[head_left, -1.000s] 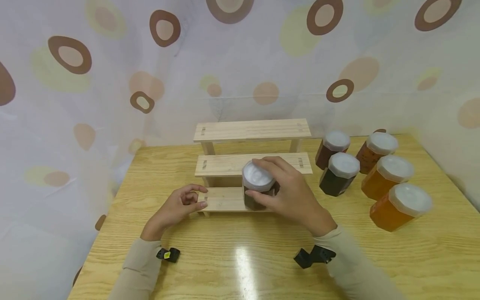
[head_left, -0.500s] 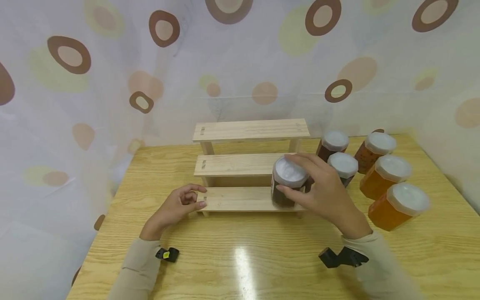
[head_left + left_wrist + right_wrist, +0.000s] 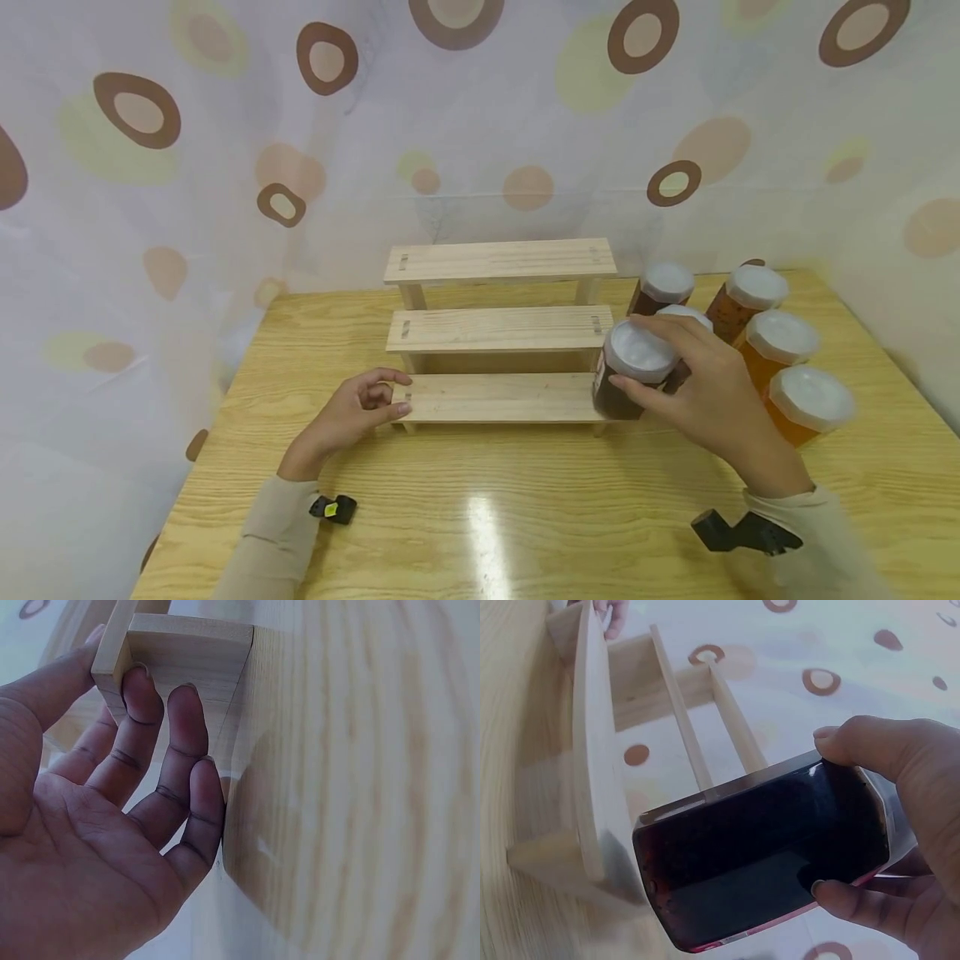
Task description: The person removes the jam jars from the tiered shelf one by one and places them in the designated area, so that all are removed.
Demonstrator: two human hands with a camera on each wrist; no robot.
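My right hand (image 3: 712,387) grips a jar (image 3: 742,862) of dark contents around its white lid (image 3: 642,348), thumb on the near side. In the head view the jar is just off the right end of the lowest step; its base overlaps that end in the right wrist view. My left hand (image 3: 352,421) holds the left end of the lowest step of a three-tier wooden shelf (image 3: 495,398), with thumb and index finger at opposite edges. In the left wrist view, its other fingers (image 3: 187,724) curl loosely below the board.
Right of the shelf stand several lidded jars: a dark jar (image 3: 660,287) at the back, another partly hidden behind my right hand, and amber jars (image 3: 780,337) further right. A patterned curtain (image 3: 480,125) hangs behind the wooden table (image 3: 420,517).
My right hand has carried the dark jar rightward, from the middle of the lowest step to past its right end. The left hand has stayed at the step's left end.
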